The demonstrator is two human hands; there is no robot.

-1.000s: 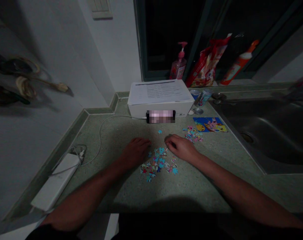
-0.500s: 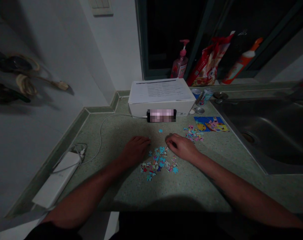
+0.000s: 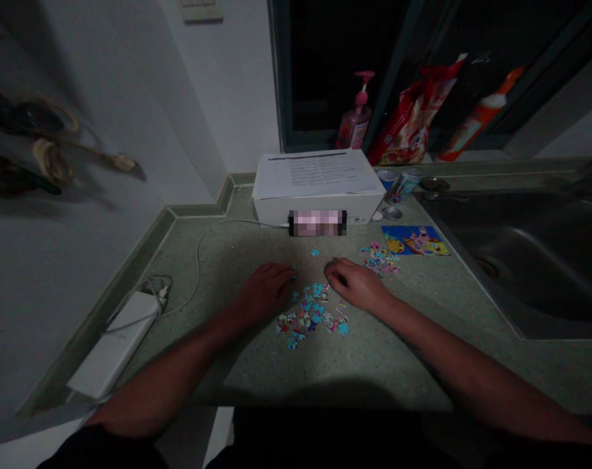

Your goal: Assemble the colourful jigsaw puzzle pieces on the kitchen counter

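Fingers (image 3: 279, 270) of our left hand (image 3: 262, 290) lie close together; our right hand's (image 3: 358, 281) curl inward. Whether either pinches anything, we cannot tell. Flat, knobbed pieces (image 3: 317, 309) lie between us and the speckled counter's (image 3: 383, 355) far edge; a careless wrist could scatter them.

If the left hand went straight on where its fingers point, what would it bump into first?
Likely the blue puzzle piece by the fingertips of the left hand; beyond it, the right hand, though heights are hard to judge.
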